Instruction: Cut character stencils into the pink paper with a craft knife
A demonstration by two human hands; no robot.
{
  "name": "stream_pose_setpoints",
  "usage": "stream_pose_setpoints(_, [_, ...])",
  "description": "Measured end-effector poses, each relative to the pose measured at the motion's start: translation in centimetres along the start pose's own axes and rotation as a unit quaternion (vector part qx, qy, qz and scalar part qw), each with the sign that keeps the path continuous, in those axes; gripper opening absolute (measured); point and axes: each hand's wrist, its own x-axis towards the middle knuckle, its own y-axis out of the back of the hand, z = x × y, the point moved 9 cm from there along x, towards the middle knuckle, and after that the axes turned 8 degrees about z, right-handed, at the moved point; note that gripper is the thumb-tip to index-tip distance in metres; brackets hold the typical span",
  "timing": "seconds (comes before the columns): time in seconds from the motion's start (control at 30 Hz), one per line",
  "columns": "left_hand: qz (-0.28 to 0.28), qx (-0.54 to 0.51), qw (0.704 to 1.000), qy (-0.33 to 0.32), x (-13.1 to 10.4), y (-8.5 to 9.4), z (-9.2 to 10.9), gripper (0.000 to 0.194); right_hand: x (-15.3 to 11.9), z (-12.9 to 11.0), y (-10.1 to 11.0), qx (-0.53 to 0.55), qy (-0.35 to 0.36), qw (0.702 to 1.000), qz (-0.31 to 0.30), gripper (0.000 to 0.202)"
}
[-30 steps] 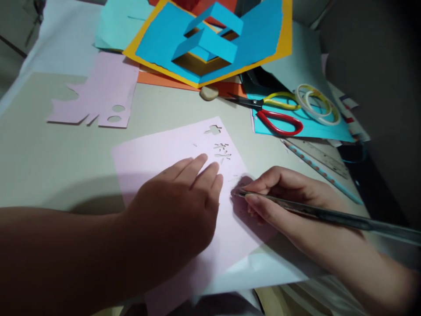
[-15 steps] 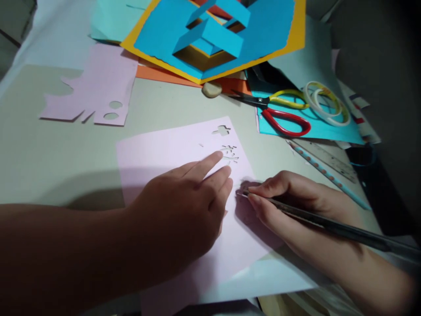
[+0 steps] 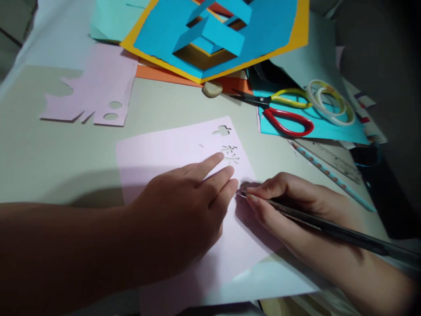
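A pale pink sheet of paper [image 3: 154,153] lies on the table, with small character-like shapes cut through it near its far right corner. My left hand [image 3: 194,206] rests flat on this sheet, fingers stretched toward the cut shapes and covering part of them. Just right of those fingertips, my right hand [image 3: 276,197] pinches a craft knife [image 3: 309,219] with a long dark handle. The knife's tip touches or nearly touches the paper; its exact contact is hard to make out.
A blue and yellow pop-up card [image 3: 210,39] stands at the back. Scissors [image 3: 279,107], tape rolls [image 3: 329,103], an eraser [image 3: 212,89], a blue pencil [image 3: 332,175] and a clear ruler [image 3: 338,164] lie to the right. A cut pink scrap [image 3: 98,83] lies far left.
My left fingers have edged slightly right, closer to the knife tip. The knife has shifted only a little, and the sheet stays about where it was.
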Motion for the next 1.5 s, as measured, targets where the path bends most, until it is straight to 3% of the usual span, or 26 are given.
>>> stream_pose_setpoints(0.23, [0.013,0.003,1.000,0.002,0.2,0.3,0.0,0.042,0.1,-0.4,0.3,-0.004,0.001,1.000,0.021,0.019])
stream_pose_setpoints(0.4, [0.012,0.007,1.000,0.001,0.0,0.0,-0.1,0.042,-0.1,0.1,-0.3,0.004,0.007,1.000,-0.022,0.012])
stream_pose_setpoints(0.53, [0.023,0.011,0.999,0.024,-0.3,-0.2,-0.2,0.041,-0.5,-0.5,-0.4,0.004,0.069,0.997,-0.024,0.009])
stream_pose_setpoints(0.77, [0.009,0.039,0.999,0.008,-0.2,-0.3,0.3,0.041,-1.0,-1.9,-0.4,-0.048,0.190,0.981,-0.004,0.011])
stream_pose_setpoints(1.1, [0.009,0.047,0.999,0.007,-0.6,-0.4,0.3,0.043,-1.4,-2.5,-0.7,-0.052,0.235,0.971,-0.011,0.010])
stream_pose_setpoints(1.5, [-0.022,0.027,0.999,-0.004,-1.0,-0.8,0.4,0.048,-3.3,-2.5,0.1,-0.065,0.346,0.936,0.018,0.018])
